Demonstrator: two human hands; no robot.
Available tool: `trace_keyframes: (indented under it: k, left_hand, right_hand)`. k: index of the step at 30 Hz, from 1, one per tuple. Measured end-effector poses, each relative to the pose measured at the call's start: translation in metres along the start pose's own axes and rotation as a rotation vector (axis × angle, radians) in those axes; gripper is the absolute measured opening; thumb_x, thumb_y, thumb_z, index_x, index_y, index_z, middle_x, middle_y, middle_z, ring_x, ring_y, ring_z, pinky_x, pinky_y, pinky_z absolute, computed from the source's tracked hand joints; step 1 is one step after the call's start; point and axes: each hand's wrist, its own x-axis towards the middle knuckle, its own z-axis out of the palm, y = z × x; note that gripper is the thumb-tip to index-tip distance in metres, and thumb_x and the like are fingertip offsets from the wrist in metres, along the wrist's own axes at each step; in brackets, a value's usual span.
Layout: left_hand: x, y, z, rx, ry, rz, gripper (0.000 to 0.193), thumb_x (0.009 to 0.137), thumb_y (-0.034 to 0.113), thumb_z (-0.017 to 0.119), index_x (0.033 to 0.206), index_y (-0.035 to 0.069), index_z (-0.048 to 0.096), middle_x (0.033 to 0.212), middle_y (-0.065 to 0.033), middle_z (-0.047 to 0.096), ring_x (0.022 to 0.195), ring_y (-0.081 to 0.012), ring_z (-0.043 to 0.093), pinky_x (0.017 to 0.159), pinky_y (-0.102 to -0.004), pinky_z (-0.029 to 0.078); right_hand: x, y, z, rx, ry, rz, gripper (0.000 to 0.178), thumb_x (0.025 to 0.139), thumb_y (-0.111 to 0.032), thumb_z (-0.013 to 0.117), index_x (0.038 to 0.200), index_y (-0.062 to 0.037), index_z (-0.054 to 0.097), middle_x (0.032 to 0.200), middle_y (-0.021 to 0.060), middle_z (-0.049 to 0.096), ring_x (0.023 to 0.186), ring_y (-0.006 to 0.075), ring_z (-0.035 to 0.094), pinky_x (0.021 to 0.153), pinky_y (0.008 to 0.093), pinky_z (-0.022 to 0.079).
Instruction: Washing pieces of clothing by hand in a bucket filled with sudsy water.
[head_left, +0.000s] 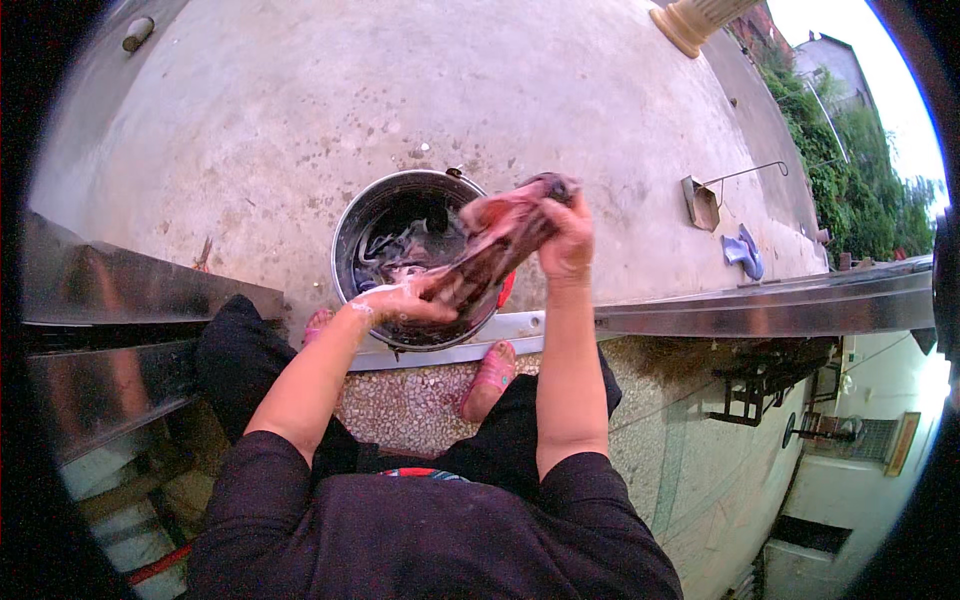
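Note:
A round metal bucket [352, 215] stands just beyond my feet, with dark, wet contents [405, 240] streaked with whitish suds. Over its right side stretches a long, wet, dark and reddish piece of cloth [490, 255], slanting up to the right and smeared by motion. My right hand [568, 240] is closed on the upper end, where the cloth bunches up dark. At the lower end, above the near part of the bucket, my left hand [410, 303] grips the cloth; white foam clings to its wrist. Something red [507, 290] shows at the bucket's right rim.
A metal doorsill [520, 326] runs between the bucket and my pink sandals [490, 372]. Metal door panels [150, 285] stand at left. Farther right lie a long-handled dustpan [703, 203] and a bluish cloth-like thing [742, 252]. Concrete ground [300, 90] spreads beyond.

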Motion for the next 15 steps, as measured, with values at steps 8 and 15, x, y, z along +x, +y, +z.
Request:
trace_keyframes:
  k: [8,15]
  left_hand:
    - [0.005,-0.002,-0.034,-0.92,0.748,0.021,0.01,0.08,0.009,0.054,0.086,0.003,0.059,0.092,-0.0037,0.061,0.086,-0.0131,0.056,0.081,-0.0267,0.042]
    - [0.018,-0.034,0.01,-1.619,0.633,-0.207,0.03,0.087,0.02,0.043,0.112,0.006,0.05,0.102,-0.0092,0.059,0.095,-0.0252,0.056,0.089,-0.0412,0.042]
  right_hand:
    - [-0.04,0.062,-0.001,-1.347,-0.824,0.504,0.029,0.071,-0.016,0.065,0.092,0.0024,0.06,0.082,0.0054,0.06,0.079,0.0151,0.056,0.076,0.0266,0.043]
    - [-0.023,0.077,0.006,-0.032,-0.032,0.325,0.021,0.066,-0.001,0.058,0.086,0.0032,0.058,0.084,0.0096,0.062,0.075,0.0166,0.059,0.071,0.028,0.047]
